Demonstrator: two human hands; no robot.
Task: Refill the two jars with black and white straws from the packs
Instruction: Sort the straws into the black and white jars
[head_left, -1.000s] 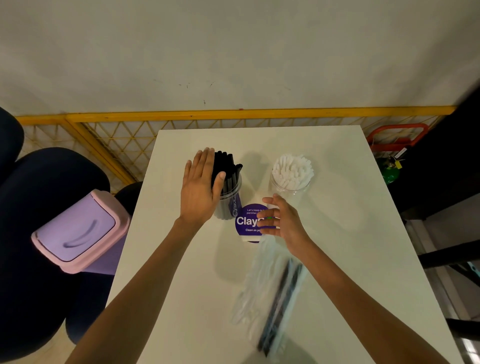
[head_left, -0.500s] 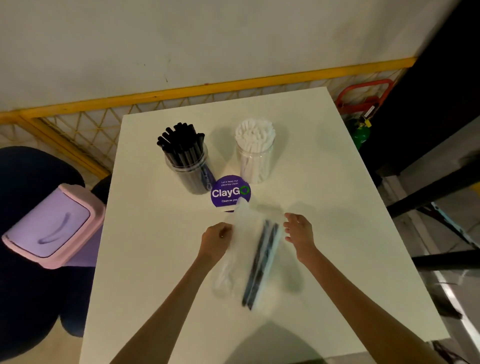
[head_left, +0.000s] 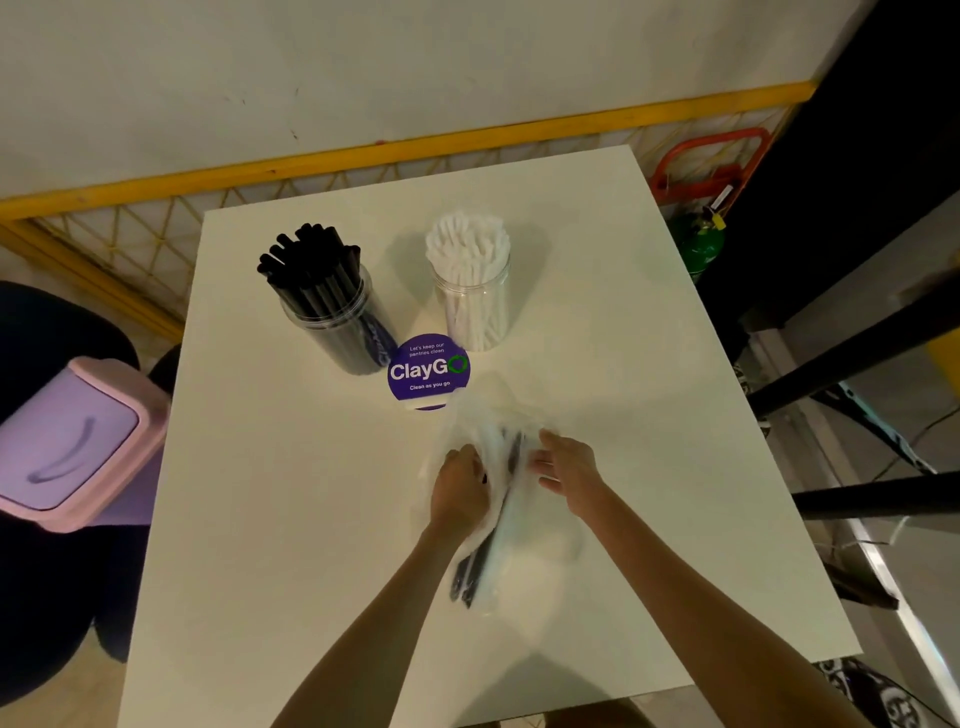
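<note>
Moved inward since half a second ago: left grip (head_left: 460, 486) and right grip (head_left: 569, 467), now against either side of the pack (head_left: 511, 535) instead of at its edges.

Of the pale bench (head_left: 311, 519), near edge cut off at the bottom of the view. To its left, a lilac bin with a pink rim (head_left: 67, 441), partly out of frame.

Pack blurred and hard to read: clear crumpled plastic, lying lengthwise on the bench's near middle. Dark straws (head_left: 470, 577) visible at its near end, middle hidden under the fingers.

Beyond it, upright: jar of black straws (head_left: 337, 322) to the left, jar of white straws (head_left: 475, 306) to the right, both filled above the rim. Between them and just in front, a round purple ClayGo sign (head_left: 428, 371).

Left grip curled down onto the plastic, clamped on it. Right grip touching the pack's right side with fingers stretched out; pinching or not, impossible to tell.
</note>
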